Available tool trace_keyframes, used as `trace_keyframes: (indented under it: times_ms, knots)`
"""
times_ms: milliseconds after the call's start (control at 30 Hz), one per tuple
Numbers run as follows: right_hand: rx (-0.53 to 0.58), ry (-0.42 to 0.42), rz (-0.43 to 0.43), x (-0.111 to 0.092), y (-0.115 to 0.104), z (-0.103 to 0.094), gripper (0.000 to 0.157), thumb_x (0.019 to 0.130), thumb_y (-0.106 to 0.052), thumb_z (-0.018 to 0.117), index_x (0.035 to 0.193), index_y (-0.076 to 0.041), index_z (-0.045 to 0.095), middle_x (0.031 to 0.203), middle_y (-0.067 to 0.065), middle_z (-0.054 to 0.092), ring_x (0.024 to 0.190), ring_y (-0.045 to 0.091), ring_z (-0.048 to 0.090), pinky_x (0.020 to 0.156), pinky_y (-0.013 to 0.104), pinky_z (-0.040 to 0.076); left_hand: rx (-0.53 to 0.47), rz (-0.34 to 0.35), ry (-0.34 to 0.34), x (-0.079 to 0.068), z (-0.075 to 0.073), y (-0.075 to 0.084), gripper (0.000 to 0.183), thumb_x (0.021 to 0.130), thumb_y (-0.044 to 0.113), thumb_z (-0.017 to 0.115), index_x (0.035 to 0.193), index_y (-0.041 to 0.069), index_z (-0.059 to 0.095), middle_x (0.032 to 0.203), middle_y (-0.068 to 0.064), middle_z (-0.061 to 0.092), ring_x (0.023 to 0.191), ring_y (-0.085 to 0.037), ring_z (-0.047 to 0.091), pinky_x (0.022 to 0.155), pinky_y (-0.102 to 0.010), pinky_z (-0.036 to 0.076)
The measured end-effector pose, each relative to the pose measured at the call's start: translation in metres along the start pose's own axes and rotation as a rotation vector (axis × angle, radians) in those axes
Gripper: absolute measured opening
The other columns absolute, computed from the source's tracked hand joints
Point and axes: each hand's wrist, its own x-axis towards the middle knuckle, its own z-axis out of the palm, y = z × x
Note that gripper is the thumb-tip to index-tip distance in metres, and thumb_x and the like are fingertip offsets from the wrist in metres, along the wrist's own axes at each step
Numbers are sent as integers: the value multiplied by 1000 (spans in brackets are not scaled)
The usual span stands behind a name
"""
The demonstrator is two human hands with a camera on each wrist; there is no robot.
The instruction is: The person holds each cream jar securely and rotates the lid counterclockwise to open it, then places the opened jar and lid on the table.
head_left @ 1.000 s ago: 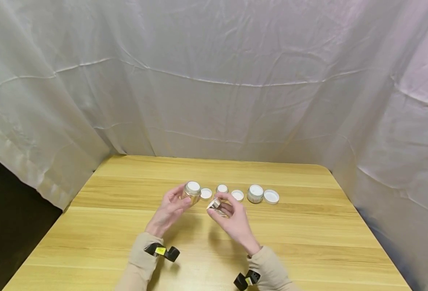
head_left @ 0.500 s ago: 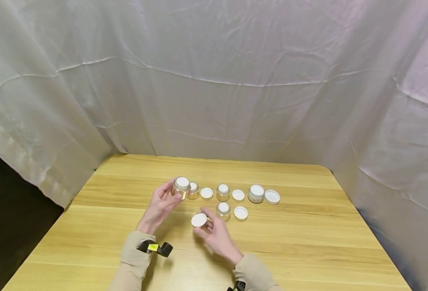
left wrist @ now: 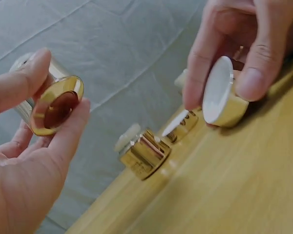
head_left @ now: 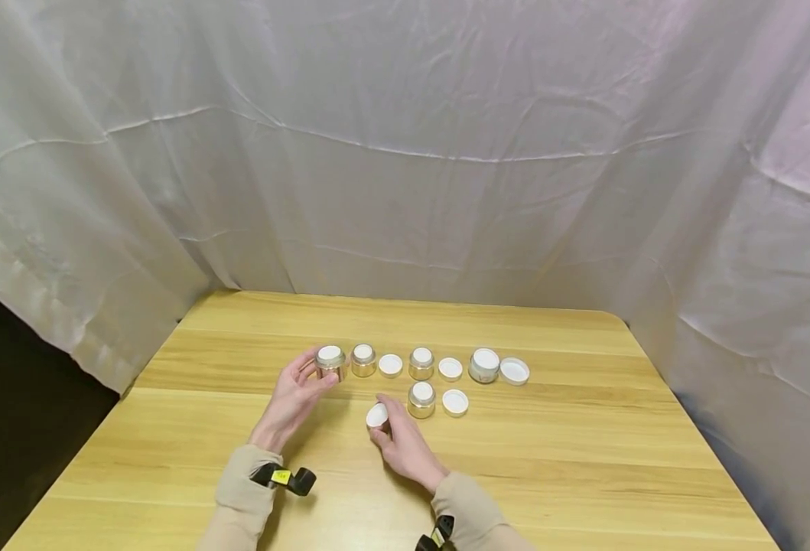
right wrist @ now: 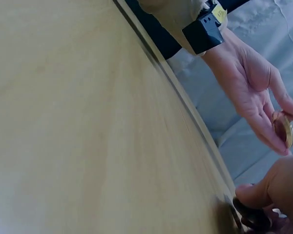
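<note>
In the head view my left hand (head_left: 291, 402) grips a gold cream jar (head_left: 330, 366) with a white top, thumb on its near side. The left wrist view shows this jar's gold base (left wrist: 58, 105) raised above the table and tilted. My right hand (head_left: 408, 451) pinches a jar lid (head_left: 377, 415) between thumb and fingers, low over the table. Its white inside and gold side (left wrist: 234, 107) show in the left wrist view. Just beyond the right hand stands another open gold jar (head_left: 421, 400), a lid (head_left: 455, 402) lying inside-up to its right.
In the back row stand a small gold jar (head_left: 363, 361), a lid (head_left: 391, 366), a second small jar (head_left: 421, 364), a lid (head_left: 450, 370), a larger silvery jar (head_left: 483, 366) and a larger lid (head_left: 514, 371). Grey curtains (head_left: 405, 214) surround the wooden table (head_left: 583, 459).
My hands have parted. The left hand has carried the jar leftward, then lower; the right hand has brought the lid left and down toward the table, turning its white inside up.
</note>
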Motion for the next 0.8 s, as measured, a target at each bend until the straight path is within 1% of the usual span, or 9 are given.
trace_keyframes:
  times_ms: [133, 233, 333, 400, 467, 567, 633, 700, 800]
  knots:
    - [-50, 10, 2, 5, -2, 5, 55, 95, 1, 59, 144, 14, 36, 138, 28, 51, 124, 36, 57, 111, 51, 47, 75, -73, 64, -1, 0, -3, 63, 88, -11, 63, 146, -5, 37, 125, -1, 60, 107, -9, 66, 100, -22, 56]
    - [-86, 36, 20, 8, -3, 8, 59, 96, 3, 56, 147, 16, 29, 141, 32, 47, 131, 41, 51, 115, 54, 43, 155, -130, 114, -2, 1, -6, 67, 87, -6, 68, 147, -4, 39, 136, -11, 55, 107, -8, 65, 99, -20, 56]
    - [-103, 61, 47, 10, -4, 11, 62, 96, 4, 54, 149, 17, 24, 143, 34, 42, 136, 44, 46, 117, 54, 40, 220, -164, 141, -1, 2, -9, 67, 87, -3, 70, 147, -4, 40, 145, -20, 49, 108, -8, 63, 98, -17, 55]
    - [-109, 74, 58, 12, -5, 12, 64, 96, 5, 54, 150, 17, 21, 145, 36, 39, 138, 46, 42, 119, 54, 39, 245, -173, 145, -1, 3, -12, 66, 87, -3, 70, 146, -5, 41, 145, -22, 50, 108, -8, 63, 98, -17, 55]
    - [-112, 76, 74, 13, -5, 14, 65, 96, 5, 52, 151, 16, 19, 148, 37, 35, 141, 48, 38, 120, 55, 36, 271, -177, 147, -1, 4, -14, 64, 86, -4, 71, 144, -6, 44, 139, -21, 57, 107, -9, 64, 98, -17, 54]
    - [-111, 68, 92, 13, -5, 14, 66, 97, 5, 50, 152, 16, 15, 151, 40, 29, 144, 51, 31, 122, 57, 32, 315, -183, 153, -1, 5, -17, 63, 84, -4, 73, 142, -7, 47, 126, -14, 66, 104, -8, 64, 101, -21, 51]
    - [-109, 58, 99, 11, -6, 13, 67, 97, 4, 49, 152, 16, 13, 153, 42, 25, 146, 52, 27, 124, 58, 28, 341, -191, 168, -1, 6, -19, 62, 83, -4, 74, 140, -6, 49, 121, -11, 69, 101, -8, 64, 105, -26, 50]
    - [-106, 43, 101, 9, -6, 12, 67, 98, 4, 47, 153, 17, 10, 155, 43, 21, 148, 53, 24, 124, 59, 26, 350, -195, 178, -1, 6, -21, 62, 83, -5, 74, 139, -7, 50, 121, -12, 69, 102, -9, 64, 110, -33, 49]
    - [-111, 16, 90, 2, -6, 9, 68, 98, 4, 46, 153, 17, 8, 157, 43, 16, 150, 52, 20, 125, 59, 23, 359, -192, 178, -1, 6, -24, 61, 83, -5, 74, 139, -8, 50, 126, -19, 67, 107, -13, 64, 115, -42, 47]
